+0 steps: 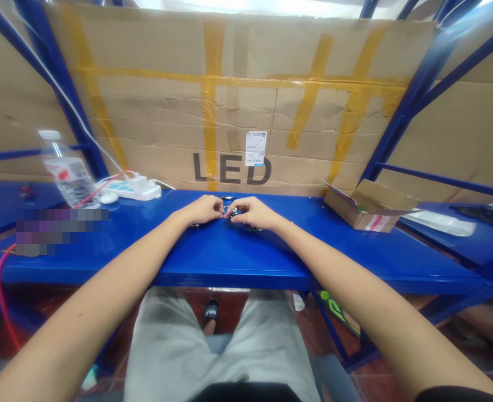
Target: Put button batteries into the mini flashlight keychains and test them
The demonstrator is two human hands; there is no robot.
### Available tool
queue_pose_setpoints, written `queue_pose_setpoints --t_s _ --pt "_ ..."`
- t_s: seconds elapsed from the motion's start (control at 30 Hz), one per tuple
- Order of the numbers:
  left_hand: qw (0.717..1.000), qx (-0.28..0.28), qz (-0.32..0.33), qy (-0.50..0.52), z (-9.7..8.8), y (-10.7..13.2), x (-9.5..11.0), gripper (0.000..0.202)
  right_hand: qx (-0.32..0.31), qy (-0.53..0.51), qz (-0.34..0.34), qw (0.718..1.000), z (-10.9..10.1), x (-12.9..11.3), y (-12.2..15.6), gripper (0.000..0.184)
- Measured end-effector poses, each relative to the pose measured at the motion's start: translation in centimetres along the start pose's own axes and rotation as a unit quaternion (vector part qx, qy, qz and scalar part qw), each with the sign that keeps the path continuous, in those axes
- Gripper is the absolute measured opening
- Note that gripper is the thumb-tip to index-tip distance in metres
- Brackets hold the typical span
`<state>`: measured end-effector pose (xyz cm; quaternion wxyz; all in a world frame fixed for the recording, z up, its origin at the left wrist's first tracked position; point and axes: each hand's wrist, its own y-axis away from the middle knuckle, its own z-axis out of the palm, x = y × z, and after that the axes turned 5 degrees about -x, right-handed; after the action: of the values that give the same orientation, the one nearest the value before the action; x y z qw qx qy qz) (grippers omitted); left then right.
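Note:
Both my hands meet at the middle of the blue workbench (pixel 229 254). My left hand (pixel 203 210) and my right hand (pixel 252 213) pinch a small dark part with metal bits (pixel 230 211) between their fingertips. The part is mostly hidden by my fingers and too small to make out. A few more small dark and green pieces (pixel 252 228) lie on the bench under my right hand.
A clear plastic bottle (pixel 67 170) and a white power strip (pixel 131 186) with a red cable stand at the left. An open cardboard box (pixel 367 207) sits at the right. A cardboard sheet marked "LED" (pixel 233 111) walls the back. Blue frame bars rise on both sides.

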<state>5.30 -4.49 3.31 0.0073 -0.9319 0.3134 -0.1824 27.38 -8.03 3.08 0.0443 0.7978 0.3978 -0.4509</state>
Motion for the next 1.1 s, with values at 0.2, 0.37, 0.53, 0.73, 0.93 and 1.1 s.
queue_pose_setpoints --t_s 0.2,0.37,0.53,0.73,0.93,1.1 --pt "1.0 0.002 0.005 -0.015 -0.1 0.2 0.4 0.012 -0.056 -0.084 0.021 0.995 0.4 0.0 0.1 0.024" --pt "0.999 0.029 0.012 -0.03 -0.2 0.3 0.7 0.01 -0.036 -0.131 0.041 0.99 0.8 0.0 0.0 0.028" --pt "0.999 0.048 0.012 -0.023 -0.3 0.2 0.7 0.008 -0.023 -0.127 0.027 0.991 1.1 0.4 -0.1 0.025" --pt "0.999 0.039 0.022 0.009 -0.1 0.0 0.2 0.011 -0.021 -0.03 -0.004 0.999 1.2 0.7 0.0 0.017" --pt "0.998 0.036 0.036 0.031 -0.4 -0.1 0.2 0.017 0.005 0.076 -0.02 0.997 0.7 0.2 0.1 0.015" --pt "0.999 0.024 0.037 0.028 -0.4 0.1 0.5 0.018 0.0 0.105 0.004 0.994 0.5 0.5 0.0 0.014"
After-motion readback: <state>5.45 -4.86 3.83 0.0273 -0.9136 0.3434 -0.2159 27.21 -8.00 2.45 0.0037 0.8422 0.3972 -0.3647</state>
